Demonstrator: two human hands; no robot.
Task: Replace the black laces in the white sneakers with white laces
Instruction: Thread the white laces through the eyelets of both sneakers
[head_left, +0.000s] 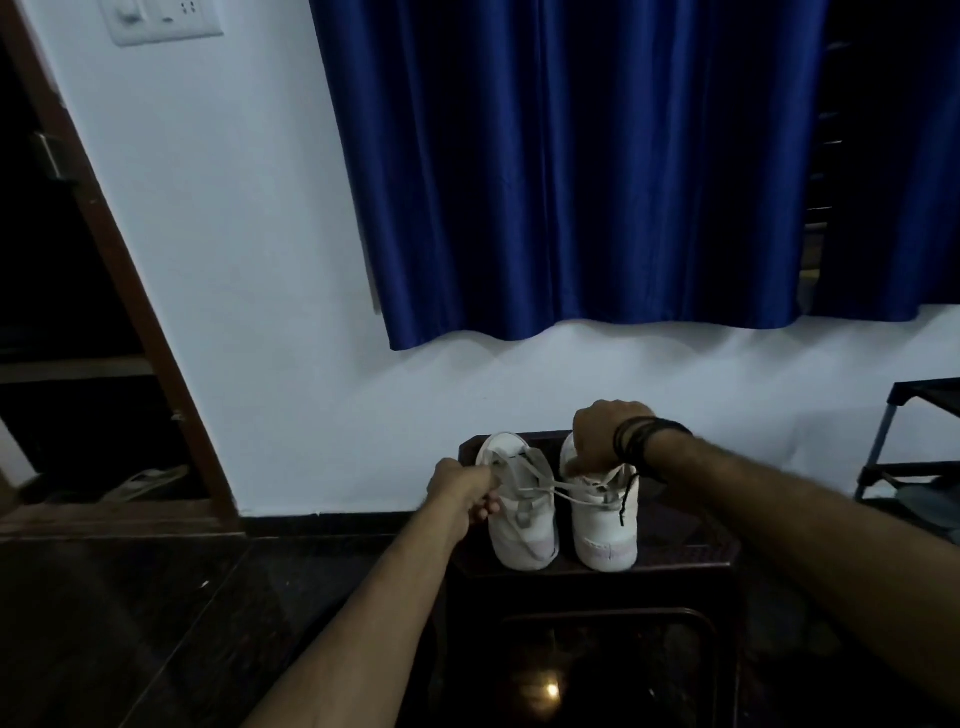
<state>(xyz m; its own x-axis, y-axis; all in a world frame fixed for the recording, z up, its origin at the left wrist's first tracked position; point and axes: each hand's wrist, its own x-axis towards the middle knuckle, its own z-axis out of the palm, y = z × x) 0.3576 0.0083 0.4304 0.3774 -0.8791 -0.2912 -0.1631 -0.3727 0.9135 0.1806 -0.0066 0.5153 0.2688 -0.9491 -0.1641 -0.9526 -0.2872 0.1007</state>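
Two white sneakers stand side by side on a dark stool, the left sneaker (522, 525) and the right sneaker (605, 525). A white lace (566, 491) stretches from the right sneaker's top across to my left hand (465, 493), which pinches its end beside the left sneaker. My right hand (602, 436) grips the collar of the right sneaker from above. A black lace (627, 499) hangs down the right side of the right sneaker; black cord is wound round my right wrist.
The dark stool (691, 551) stands against a white wall under a blue curtain (571, 166). A dark metal rack (914, 447) is at the right, a wooden door frame (156, 338) at the left. The floor is dark tile.
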